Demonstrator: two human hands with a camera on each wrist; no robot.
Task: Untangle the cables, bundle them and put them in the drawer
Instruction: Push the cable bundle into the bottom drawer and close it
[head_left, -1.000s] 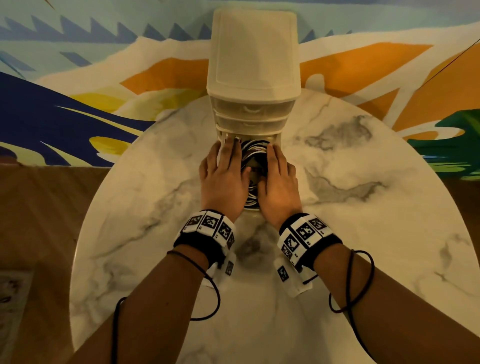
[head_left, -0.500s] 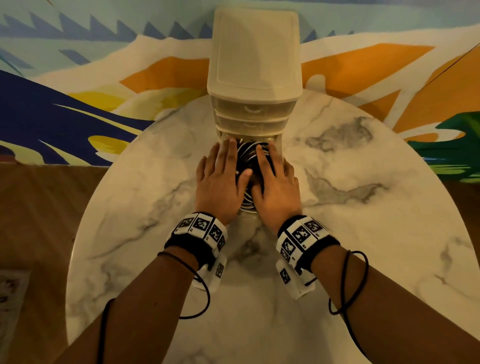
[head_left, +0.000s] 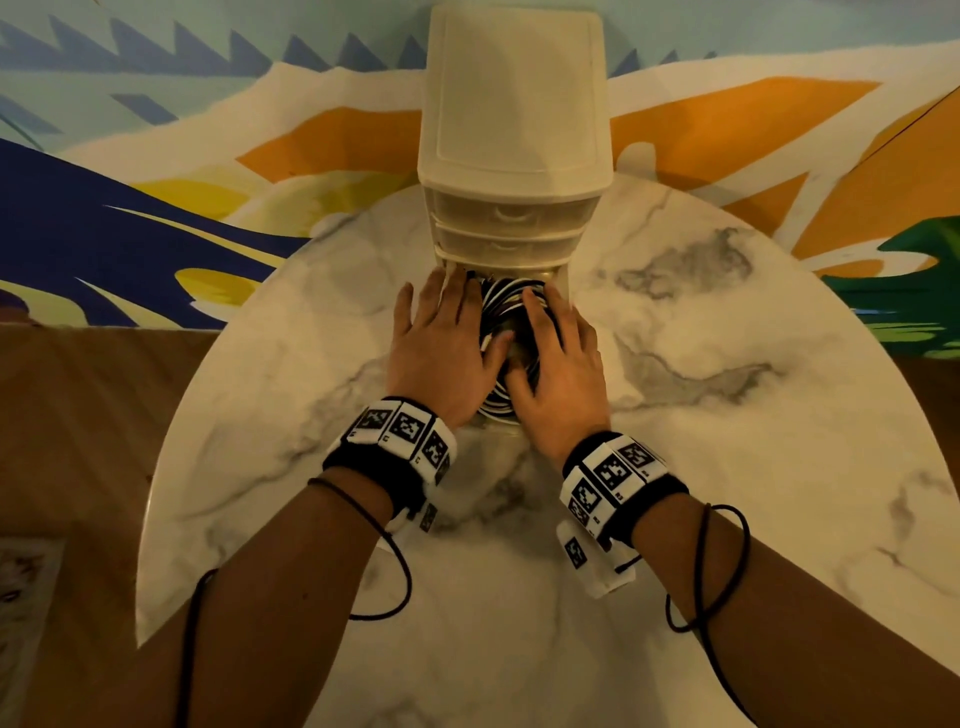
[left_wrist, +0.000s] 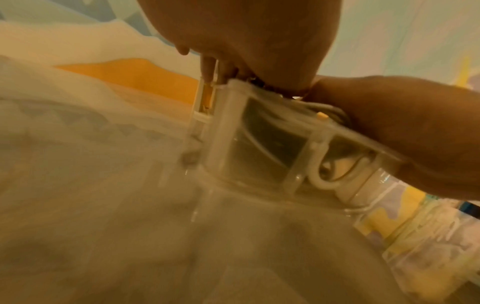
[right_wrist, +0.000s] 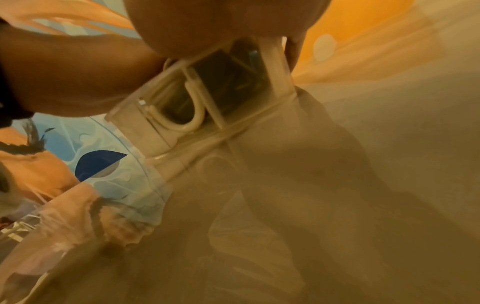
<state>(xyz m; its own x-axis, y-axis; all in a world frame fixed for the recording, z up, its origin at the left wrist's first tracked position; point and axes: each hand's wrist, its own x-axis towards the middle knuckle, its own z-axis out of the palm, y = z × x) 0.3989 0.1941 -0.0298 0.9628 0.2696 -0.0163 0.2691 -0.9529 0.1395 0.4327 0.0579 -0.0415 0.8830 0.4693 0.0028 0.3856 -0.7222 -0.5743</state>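
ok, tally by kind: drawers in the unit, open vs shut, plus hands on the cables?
Shut translucent plastic drawers: 2
Open bottom drawer holding coiled black-and-white cables: 1
Hands pressing the cables, left hand and right hand: 2
Total: 5

On the one marble table (head_left: 727, 467): one drawer unit (head_left: 514, 130) with three drawers, one cable bundle (head_left: 506, 306), two hands.

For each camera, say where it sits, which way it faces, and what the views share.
Head: worn high, facing forward and down; both forearms, left hand and right hand flat on cables in the open drawer.
Left wrist: low beside the table, facing the drawer front; both hands.
Right wrist: low, facing the same front from the other side; both hands.
Shared: the drawer handle.
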